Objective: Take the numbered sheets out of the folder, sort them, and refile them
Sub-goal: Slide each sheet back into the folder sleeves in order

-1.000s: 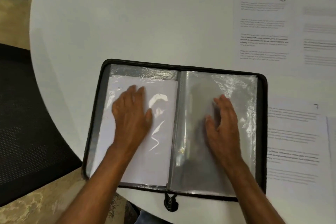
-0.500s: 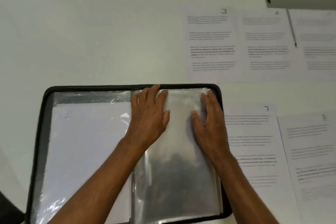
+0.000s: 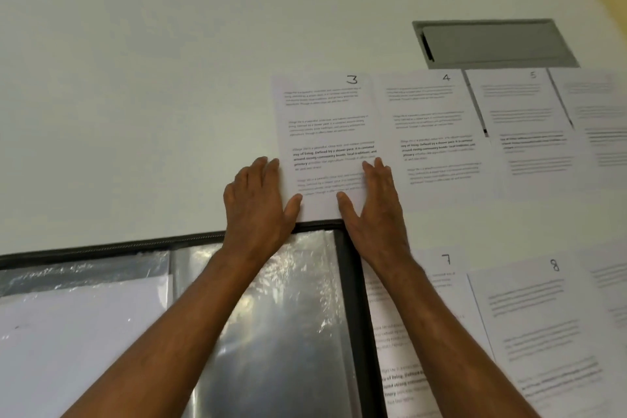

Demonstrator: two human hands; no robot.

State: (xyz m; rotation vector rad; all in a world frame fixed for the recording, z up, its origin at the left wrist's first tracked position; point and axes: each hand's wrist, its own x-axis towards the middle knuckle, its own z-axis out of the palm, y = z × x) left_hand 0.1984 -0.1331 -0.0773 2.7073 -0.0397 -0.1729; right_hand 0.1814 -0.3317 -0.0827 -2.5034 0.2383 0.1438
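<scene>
A black zip folder point(image 3: 353, 282) lies open at the lower left, with a white sheet point(image 3: 74, 332) in its left sleeve and an empty clear sleeve point(image 3: 298, 316) on the right. Sheet 3 point(image 3: 325, 125) lies just beyond the folder's top edge. My left hand point(image 3: 258, 200) rests flat at that sheet's lower left edge, thumb on the paper. My right hand point(image 3: 373, 204) lies flat on its lower right corner. Sheets 4 point(image 3: 434, 132), 5 point(image 3: 522, 132), 7 point(image 3: 441, 268) and 8 point(image 3: 543, 316) lie on the white table to the right.
A grey recessed cable hatch point(image 3: 492, 42) sits in the table beyond sheets 4 and 5. More sheets point(image 3: 600, 119) run off the right edge. My forearms cross over the folder's right sleeve.
Both hands left the folder's right sleeve and moved forward onto sheet 3. The view has shifted up and to the right.
</scene>
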